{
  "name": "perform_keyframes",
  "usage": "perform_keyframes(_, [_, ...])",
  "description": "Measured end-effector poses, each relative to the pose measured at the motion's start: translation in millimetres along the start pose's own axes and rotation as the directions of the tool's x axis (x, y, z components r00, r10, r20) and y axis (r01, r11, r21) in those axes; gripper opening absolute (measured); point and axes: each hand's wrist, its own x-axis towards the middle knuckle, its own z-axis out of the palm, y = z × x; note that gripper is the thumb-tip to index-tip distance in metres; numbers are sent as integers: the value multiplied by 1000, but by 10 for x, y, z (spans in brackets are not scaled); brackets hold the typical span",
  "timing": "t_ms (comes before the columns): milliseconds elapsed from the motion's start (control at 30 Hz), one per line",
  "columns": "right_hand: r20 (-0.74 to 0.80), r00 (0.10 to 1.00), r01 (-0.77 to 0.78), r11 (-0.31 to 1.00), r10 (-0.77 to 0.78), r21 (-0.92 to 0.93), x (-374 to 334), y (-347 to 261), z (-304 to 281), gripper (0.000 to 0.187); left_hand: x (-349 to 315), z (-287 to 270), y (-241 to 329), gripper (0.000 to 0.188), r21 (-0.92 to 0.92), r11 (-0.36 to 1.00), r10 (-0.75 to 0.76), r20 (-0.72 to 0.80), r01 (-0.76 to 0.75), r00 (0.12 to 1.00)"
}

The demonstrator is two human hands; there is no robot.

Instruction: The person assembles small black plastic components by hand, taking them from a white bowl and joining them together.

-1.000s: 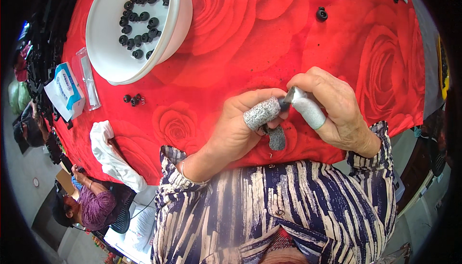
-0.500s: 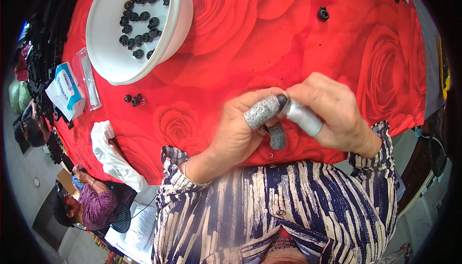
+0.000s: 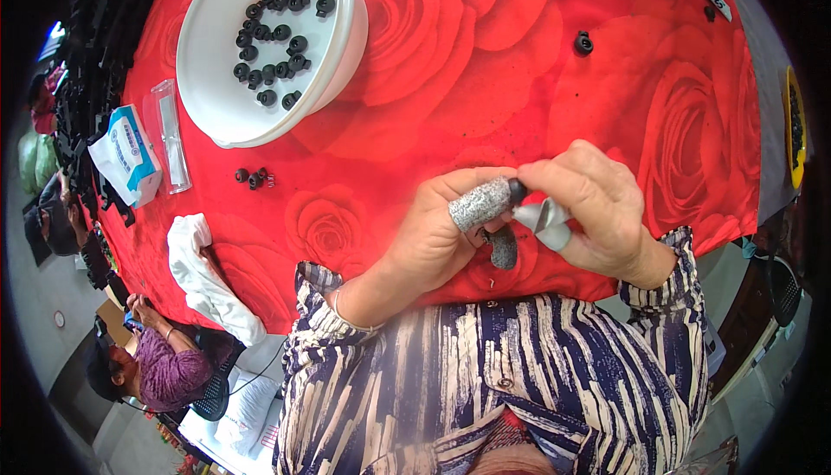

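Note:
Above the near edge of the table, my two hands meet around a small black round piece (image 3: 518, 190), which looks like a cord lock. My left hand (image 3: 424, 237) pinches it; speckled grey sleeves (image 3: 479, 205) cover two of its fingers. My right hand (image 3: 597, 202) has its fingertips closed against the same piece from the right. A silvery-grey cover (image 3: 549, 224) with a thin edge sits on one of its digits. The fingers partly hide the piece. Similar black cord locks (image 3: 298, 43) lie in a white bowl (image 3: 346, 64) at the far left.
A red rose-print cloth (image 3: 450, 112) covers the table. Loose cord locks (image 3: 583, 43) lie at the far right, and others (image 3: 251, 177) left of my hands. A white cloth (image 3: 203, 280), tissue box (image 3: 130, 155) and clear plastic case (image 3: 170, 136) lie left. A person (image 3: 173, 358) sits beyond.
The view has shifted slightly, bringing more cord locks in at the top. My right hand has turned a little, with its fingertips now over the black piece and its silvery cover lower and more tilted.

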Motion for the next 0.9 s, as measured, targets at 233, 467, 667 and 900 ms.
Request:
perform_keyframes(233, [-27,978,197,958,-207,-206,-24,80,96,44,54,-37,-10,25,-131,990,-29,118,45,993])
perform_keyframes(467, [7,941,326,904,-338,-277,5,26,78,40,23,-54,-11,25,60,995,-88,105,82,991])
perform_keyframes(667, [-78,938,313,923,-337,-226,-14,20,136,25,-25,4,3,23,41,999,-9,117,4,993])
perform_keyframes(900, [-227,944,179,950,-239,-255,12,80,59,19,-292,168,719,23,906,-62,870,254,-418,423])
